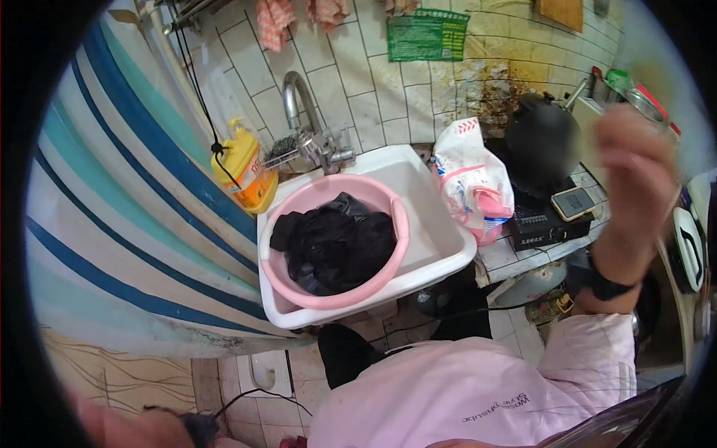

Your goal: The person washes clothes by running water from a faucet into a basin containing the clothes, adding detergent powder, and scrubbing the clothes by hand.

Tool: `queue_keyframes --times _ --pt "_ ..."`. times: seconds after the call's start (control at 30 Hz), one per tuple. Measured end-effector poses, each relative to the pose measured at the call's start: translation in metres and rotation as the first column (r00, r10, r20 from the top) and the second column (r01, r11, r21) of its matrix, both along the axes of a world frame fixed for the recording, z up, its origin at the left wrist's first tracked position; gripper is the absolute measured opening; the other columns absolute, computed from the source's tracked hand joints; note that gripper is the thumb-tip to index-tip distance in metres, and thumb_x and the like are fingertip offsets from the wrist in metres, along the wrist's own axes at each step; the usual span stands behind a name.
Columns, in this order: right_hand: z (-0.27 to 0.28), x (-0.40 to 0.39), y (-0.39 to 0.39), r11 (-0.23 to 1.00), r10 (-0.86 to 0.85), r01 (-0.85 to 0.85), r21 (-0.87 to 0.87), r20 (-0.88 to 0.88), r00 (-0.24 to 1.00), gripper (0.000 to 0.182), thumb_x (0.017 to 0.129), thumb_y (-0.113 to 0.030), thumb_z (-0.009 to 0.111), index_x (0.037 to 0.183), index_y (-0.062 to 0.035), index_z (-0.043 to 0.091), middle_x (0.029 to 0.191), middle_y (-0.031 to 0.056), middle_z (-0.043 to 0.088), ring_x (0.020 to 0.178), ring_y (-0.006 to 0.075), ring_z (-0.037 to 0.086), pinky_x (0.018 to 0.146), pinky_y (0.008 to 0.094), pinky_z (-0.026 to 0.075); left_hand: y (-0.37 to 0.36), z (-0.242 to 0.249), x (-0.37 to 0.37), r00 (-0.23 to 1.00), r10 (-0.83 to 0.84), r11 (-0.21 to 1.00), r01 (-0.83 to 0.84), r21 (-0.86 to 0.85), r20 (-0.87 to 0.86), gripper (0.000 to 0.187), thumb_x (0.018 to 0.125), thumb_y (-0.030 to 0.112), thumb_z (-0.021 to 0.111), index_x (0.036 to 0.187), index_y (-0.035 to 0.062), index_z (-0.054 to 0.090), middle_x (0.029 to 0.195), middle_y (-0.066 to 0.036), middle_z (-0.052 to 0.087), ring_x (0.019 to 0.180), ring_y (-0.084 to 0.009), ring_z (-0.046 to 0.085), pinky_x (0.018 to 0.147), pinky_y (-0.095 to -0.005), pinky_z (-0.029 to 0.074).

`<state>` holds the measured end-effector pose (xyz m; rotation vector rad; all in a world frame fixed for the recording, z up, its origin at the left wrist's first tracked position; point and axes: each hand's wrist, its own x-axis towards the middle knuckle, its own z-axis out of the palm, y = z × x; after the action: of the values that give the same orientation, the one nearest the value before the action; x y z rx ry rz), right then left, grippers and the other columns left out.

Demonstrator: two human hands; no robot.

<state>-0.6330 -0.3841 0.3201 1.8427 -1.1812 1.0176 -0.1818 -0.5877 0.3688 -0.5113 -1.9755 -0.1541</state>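
Note:
My right hand (635,160) is raised at the right side of the view, with a dark band (609,282) on its wrist. Its fingers look bent but are smeared, and I cannot tell whether they hold anything. Behind it stand a round black pan (544,142) and a phone (573,203) lying on a black stove (538,230). My left hand (134,427) shows only as a blur low at the left edge, its fingers hidden. In front of me a pink basin (334,301) full of dark clothes (340,243) rests in the white sink (441,261).
A chrome faucet (295,97) rises behind the basin. Left of it stands a yellow detergent jug (243,168) beside a striped curtain (142,164). A white and pink plastic bag (470,179) sits between sink and stove. Black cable (455,312) runs below the sink.

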Motion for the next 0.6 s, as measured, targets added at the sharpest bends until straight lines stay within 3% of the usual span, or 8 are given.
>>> queue_keyframes --times 0.03,0.1,0.13,0.2,0.23,0.4,0.53,0.6 --pt "-0.019 0.005 -0.014 0.971 -0.106 -0.053 0.234 0.618 0.779 0.014 0.082 -0.008 0.051 0.077 0.0031 0.057 0.077 0.0071 0.057 0.070 0.0151 0.054 0.062 0.0268 0.043 -0.022 -0.017 -0.017 0.997 0.052 0.992 -0.058 0.115 0.054 0.030 0.088 0.013 0.049 0.118 0.0081 0.052 0.122 -0.007 0.052 0.114 -0.0243 0.044 0.095 -0.0412 0.033" --pt "-0.071 -0.043 -0.036 0.722 -0.608 0.262 0.641 0.405 0.683 0.013 0.078 -0.008 0.057 0.077 0.0033 0.063 0.072 0.0086 0.062 0.066 0.0149 0.058 0.061 0.0307 0.047 -0.065 -0.050 -0.058 0.974 0.139 0.923 -0.193 0.332 0.181 0.023 0.087 0.005 0.048 0.107 0.0028 0.058 0.113 -0.013 0.058 0.109 -0.0255 0.051 0.094 -0.0384 0.041" --pt "-0.098 -0.062 -0.044 0.622 -0.697 0.348 0.702 0.292 0.655 0.016 0.076 -0.010 0.057 0.074 0.0039 0.063 0.067 0.0204 0.061 0.059 0.0266 0.060 0.060 0.0362 0.049 -0.077 -0.068 -0.083 0.965 0.085 0.880 -0.190 0.435 0.250 0.020 0.078 -0.005 0.052 0.095 0.0013 0.060 0.106 -0.010 0.058 0.100 -0.0236 0.053 0.088 -0.0348 0.042" --pt "-0.153 -0.101 -0.050 0.361 -0.822 0.435 0.825 0.061 0.567 0.015 0.073 -0.007 0.059 0.079 0.0039 0.065 0.073 0.0189 0.064 0.064 0.0262 0.063 0.063 0.0363 0.049 -0.099 -0.093 -0.138 0.942 0.051 0.810 -0.233 0.538 0.332 0.018 0.074 -0.004 0.060 0.090 0.0006 0.063 0.095 -0.009 0.059 0.093 -0.0198 0.055 0.083 -0.0313 0.043" --pt "-0.177 -0.117 -0.051 0.365 -0.796 0.376 0.852 0.076 0.600 0.015 0.071 -0.007 0.059 0.081 0.0025 0.066 0.075 0.0199 0.064 0.065 0.0286 0.063 0.063 0.0368 0.050 -0.109 -0.106 -0.162 0.899 0.170 0.825 -0.354 0.440 0.404 0.018 0.074 -0.003 0.062 0.092 -0.0001 0.063 0.094 -0.008 0.062 0.092 -0.0167 0.057 0.083 -0.0283 0.044" --pt "-0.205 -0.127 -0.074 0.462 -0.698 0.273 0.844 0.156 0.699 0.018 0.068 -0.004 0.059 0.084 -0.0011 0.068 0.079 0.0211 0.064 0.071 0.0315 0.064 0.066 0.0370 0.050 -0.140 -0.147 -0.267 0.856 -0.350 0.379 -0.242 0.893 0.381 0.018 0.083 0.006 0.059 0.100 0.0045 0.063 0.092 -0.003 0.063 0.086 -0.0125 0.059 0.074 -0.0256 0.045" --pt "-0.186 -0.117 -0.079 0.380 -0.765 0.360 0.852 0.071 0.640 0.020 0.071 -0.002 0.055 0.084 -0.0050 0.070 0.081 0.0210 0.064 0.075 0.0312 0.065 0.068 0.0376 0.050 -0.155 -0.205 -0.320 0.795 -0.398 0.262 -0.380 0.887 0.458 0.017 0.083 0.011 0.060 0.100 0.0079 0.062 0.092 -0.001 0.063 0.083 -0.0102 0.057 0.071 -0.0245 0.044" --pt "-0.163 -0.114 -0.073 0.617 -0.731 0.402 0.676 0.304 0.611 0.017 0.071 -0.001 0.055 0.082 -0.0018 0.068 0.077 0.0168 0.065 0.071 0.0272 0.063 0.067 0.0358 0.049 -0.151 -0.226 -0.324 0.762 -0.462 0.065 -0.482 0.874 0.454 0.016 0.083 0.014 0.060 0.099 0.0109 0.062 0.092 0.000 0.062 0.081 -0.0094 0.055 0.070 -0.0247 0.043"
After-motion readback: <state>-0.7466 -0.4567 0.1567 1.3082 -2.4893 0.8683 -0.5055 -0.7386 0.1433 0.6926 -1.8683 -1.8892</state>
